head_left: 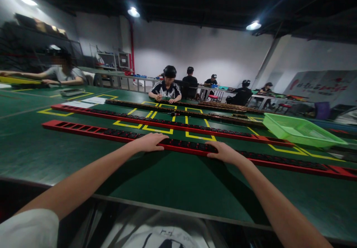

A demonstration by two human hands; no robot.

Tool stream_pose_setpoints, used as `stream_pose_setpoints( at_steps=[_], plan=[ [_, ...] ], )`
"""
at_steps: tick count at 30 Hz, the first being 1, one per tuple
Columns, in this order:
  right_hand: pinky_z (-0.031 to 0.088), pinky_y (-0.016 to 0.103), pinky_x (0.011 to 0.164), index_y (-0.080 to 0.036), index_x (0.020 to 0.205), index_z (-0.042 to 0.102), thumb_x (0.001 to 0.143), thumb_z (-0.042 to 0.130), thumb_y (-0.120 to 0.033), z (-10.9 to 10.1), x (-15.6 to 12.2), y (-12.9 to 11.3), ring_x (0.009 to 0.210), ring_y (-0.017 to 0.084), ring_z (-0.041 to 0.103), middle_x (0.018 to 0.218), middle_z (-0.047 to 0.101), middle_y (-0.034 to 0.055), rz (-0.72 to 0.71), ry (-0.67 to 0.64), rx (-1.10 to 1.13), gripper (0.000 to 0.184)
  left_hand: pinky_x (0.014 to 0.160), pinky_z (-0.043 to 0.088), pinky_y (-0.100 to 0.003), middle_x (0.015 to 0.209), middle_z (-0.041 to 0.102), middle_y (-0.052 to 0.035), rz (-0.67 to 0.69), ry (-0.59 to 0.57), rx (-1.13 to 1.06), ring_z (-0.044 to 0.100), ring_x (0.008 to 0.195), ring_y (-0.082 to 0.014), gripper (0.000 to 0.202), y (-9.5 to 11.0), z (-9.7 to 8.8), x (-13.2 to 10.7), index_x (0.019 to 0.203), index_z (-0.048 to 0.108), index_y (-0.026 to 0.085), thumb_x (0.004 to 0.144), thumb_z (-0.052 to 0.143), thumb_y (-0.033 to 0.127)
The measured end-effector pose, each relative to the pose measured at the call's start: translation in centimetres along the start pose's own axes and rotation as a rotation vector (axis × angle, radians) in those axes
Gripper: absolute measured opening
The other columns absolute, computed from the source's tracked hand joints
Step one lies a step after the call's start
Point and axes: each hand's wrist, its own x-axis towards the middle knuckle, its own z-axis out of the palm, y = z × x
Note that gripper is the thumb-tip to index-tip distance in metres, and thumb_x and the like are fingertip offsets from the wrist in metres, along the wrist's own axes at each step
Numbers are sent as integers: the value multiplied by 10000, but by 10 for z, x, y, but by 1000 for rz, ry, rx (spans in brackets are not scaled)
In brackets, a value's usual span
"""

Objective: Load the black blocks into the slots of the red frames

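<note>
A long red rail (83,129) filled with small black parts lies across the green table (173,177) in front of me. My left hand (149,142) rests palm down on the rail's near edge, fingers stretched out flat. My right hand (223,151) lies on the same rail a little to the right, fingers flat and pointing left over the black parts. Neither hand holds anything. A second red rail (178,123) runs parallel just behind the first.
Two darker rails (195,112) lie farther back, over yellow floor-tape rectangles (156,129). A green plastic basket (299,130) stands at the right. A person (166,89) sits opposite, another person (63,71) at far left, several more at tables behind.
</note>
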Motion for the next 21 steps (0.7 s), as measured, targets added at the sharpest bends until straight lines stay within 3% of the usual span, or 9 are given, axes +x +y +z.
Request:
stream_pose_setpoints(
  at_steps=[21],
  plan=[
    [372, 470, 1119, -199, 1441, 486, 840, 650, -481, -2, -2, -3, 1302, 320, 501, 1447, 521, 120, -11, -31, -28, 684, 1025, 405, -348, 1411, 546, -100, 1, 3, 37, 547, 1247, -264, 607, 2, 0, 2, 1448, 427, 229, 921, 542, 507]
  ],
)
